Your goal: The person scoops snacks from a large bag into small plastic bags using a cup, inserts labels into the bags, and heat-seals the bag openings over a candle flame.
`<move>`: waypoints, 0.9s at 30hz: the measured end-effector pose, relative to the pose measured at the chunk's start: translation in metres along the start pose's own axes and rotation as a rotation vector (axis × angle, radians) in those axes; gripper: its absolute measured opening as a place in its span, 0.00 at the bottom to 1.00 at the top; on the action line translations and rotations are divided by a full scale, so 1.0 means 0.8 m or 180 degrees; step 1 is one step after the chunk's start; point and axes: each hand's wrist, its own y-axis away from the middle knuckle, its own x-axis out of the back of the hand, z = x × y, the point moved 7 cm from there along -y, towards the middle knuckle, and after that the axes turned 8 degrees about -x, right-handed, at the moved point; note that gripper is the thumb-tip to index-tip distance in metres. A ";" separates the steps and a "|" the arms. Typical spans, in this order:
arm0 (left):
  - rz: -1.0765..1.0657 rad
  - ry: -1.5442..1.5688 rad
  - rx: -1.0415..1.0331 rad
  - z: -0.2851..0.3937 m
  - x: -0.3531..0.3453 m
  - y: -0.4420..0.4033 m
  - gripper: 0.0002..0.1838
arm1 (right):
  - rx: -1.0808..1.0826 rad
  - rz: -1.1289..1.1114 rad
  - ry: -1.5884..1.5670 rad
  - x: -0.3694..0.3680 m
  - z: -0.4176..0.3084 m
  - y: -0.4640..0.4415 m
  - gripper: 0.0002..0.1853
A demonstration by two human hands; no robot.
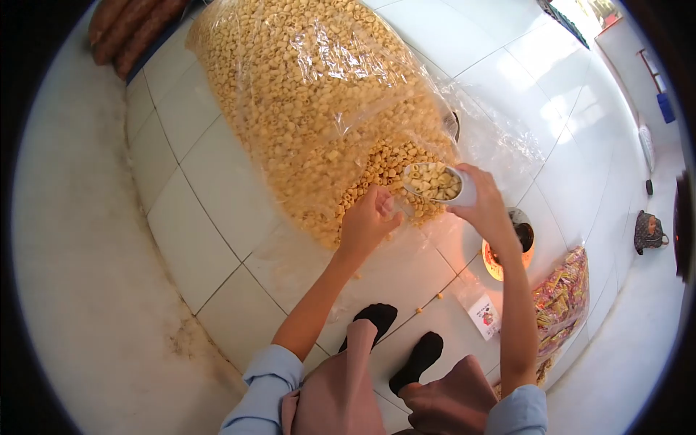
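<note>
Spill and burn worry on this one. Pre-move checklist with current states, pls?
1. White scoop loaded, open side up: ok, hollow snack pieces fill it.
2. Right hand fingers around the scoop: ok.
3. Left hand gripping clear plastic: cannot tell, its fingers are at it but the film barely shows.
4. Floor tiles free of stray pieces: not ok, a few lie near the black socks.
5. Right forearm clear of the glowing round vessel: cannot tell, they overlap in view.

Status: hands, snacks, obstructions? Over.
Right hand: grip on white scoop, loaded with hollow snack pieces. Left hand at opening of plastic bag. Scoop visibly unblocked.
</note>
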 end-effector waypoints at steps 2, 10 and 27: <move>-0.0115 -0.0198 -0.0224 0.009 -0.004 -0.014 0.19 | -0.0036 -0.0103 0.0093 0.027 -0.019 -0.002 0.32; 0.0078 -0.0393 -0.1024 0.022 -0.009 -0.037 0.20 | 0.0669 -0.0184 0.0517 0.047 -0.053 -0.013 0.29; -0.0143 -0.1085 -0.1233 -0.002 -0.025 -0.031 0.27 | 0.0470 -0.0619 0.0751 0.023 -0.040 -0.028 0.27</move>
